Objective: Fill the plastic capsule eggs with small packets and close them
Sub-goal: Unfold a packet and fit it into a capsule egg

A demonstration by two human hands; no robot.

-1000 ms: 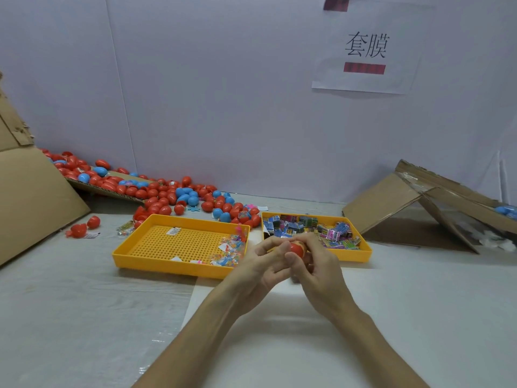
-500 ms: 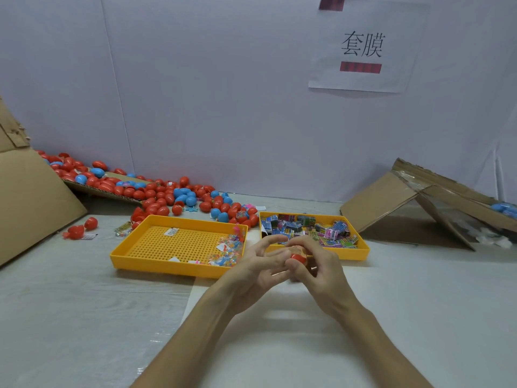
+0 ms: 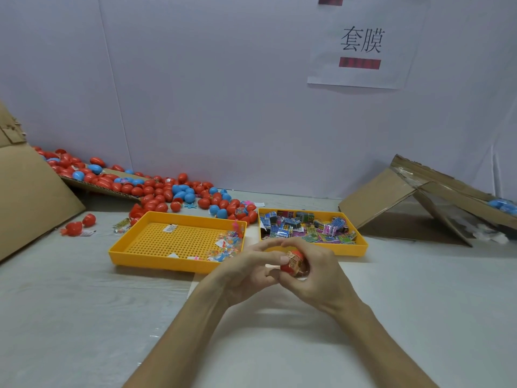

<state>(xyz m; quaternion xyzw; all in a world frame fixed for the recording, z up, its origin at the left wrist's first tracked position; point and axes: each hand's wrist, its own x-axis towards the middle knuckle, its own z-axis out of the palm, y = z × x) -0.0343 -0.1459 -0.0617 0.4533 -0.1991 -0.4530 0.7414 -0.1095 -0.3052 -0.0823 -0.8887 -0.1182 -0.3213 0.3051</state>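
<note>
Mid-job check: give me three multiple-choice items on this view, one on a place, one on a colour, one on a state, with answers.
1. Where does the loose pile of eggs lie?
A. Behind the perforated tray, along the wall
B. At the near table edge
C. Inside a closed box

2. What colour is the capsule egg in the grip of the left hand and right hand?
A. Blue
B. Red
C. Yellow

3. How full is the perforated tray?
A. Heaped to the rim
B. Mostly bare, with a few clear packets at its right end
C. Turned upside down

Answers: 1 A, the red and blue eggs spread along the wall behind that tray. 2 B, red shell shows between the fingers. 3 B, its holes show across most of the floor.
</note>
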